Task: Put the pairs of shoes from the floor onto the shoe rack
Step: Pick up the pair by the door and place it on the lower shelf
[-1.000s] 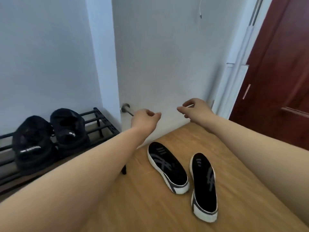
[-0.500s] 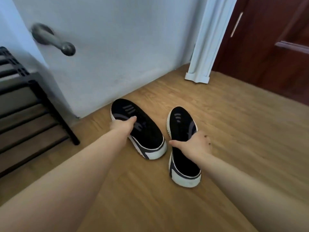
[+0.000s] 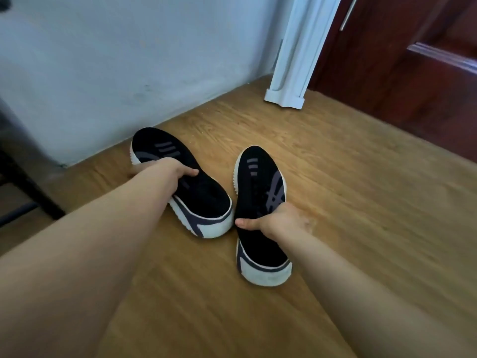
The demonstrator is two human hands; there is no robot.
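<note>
I see the wood floor point(image 3: 348, 202) filling most of the view, with a pale wall point(image 3: 129, 60) behind it and a dark red door point(image 3: 413, 86) at the right past a white door frame point(image 3: 296, 52). A corner of the black rack point(image 3: 28, 192) shows at the left edge. Two black shoes with white soles lie side by side on the floor, toes toward the wall. My left hand point(image 3: 167, 169) is clasped around the middle of the left shoe point(image 3: 201, 200). My right hand point(image 3: 281, 220) is clasped around the middle of the right shoe point(image 3: 258, 182), thumb on its inner side.
</note>
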